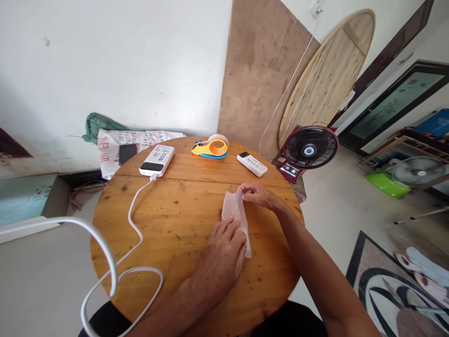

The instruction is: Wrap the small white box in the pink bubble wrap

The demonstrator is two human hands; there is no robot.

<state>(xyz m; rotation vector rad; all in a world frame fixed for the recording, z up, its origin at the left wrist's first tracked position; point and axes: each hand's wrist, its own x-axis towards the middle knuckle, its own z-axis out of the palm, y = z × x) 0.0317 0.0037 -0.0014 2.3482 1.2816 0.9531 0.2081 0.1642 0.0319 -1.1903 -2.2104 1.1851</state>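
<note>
Head: translucent sheet [232,207] under left hand [224,249], seemingly touching.

Table [185,210] — tape dispenser [202,150], power banks [156,160], perhaps bubble wrap [232,206]

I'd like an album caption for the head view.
Left hand on a pale, crinkled sheet, right hand at its far edge, on a round wooden table, tape dispenser beyond.
</note>
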